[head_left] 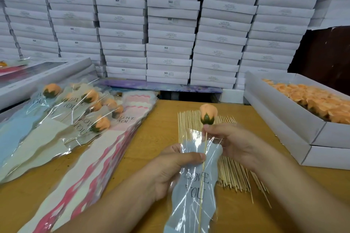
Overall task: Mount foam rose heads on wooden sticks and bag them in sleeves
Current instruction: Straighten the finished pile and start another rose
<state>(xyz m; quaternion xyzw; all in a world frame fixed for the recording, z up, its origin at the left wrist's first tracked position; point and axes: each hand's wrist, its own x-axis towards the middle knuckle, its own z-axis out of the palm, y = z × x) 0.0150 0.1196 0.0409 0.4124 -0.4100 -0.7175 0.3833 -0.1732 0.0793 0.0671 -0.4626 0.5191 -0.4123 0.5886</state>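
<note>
**Sliding one mounted rose into its sleeve, with plenty still to do**

Holding the blue-grey sleeve (pixel 197 179) near its open top, the left hand (pixel 170 172) pinched the film between thumb and curled fingers. The right hand (pixel 234 142) gripped the wooden stick (pixel 204 149) just under the rose head (pixel 208 113), fingertips clamped together on it. That peach head already sat on the stick, so the mounting step for this one looked finished. The stick ran down inside the clear front of the sleeve, past the printed "LOVE YOU", while the head stood above the sleeve's mouth, not yet inside; bagging seemed about halfway through.

On the person's left, several bagged roses (pixel 89 104) lay fanned across a stack of unused sleeves (pixel 106 147) in blue, cream and pink, so a handful were done. What remained looked far larger: a thick bundle of bare sticks (pixel 233 174) lay on the table (pixel 144 157) beneath the hands, and an open white box (pixel 284 117) on the right held many loose peach rose heads (pixel 320 100). Stacked white cartons (pixel 170 30) filled the wall behind. By my judgement, the job was in its early part
</note>
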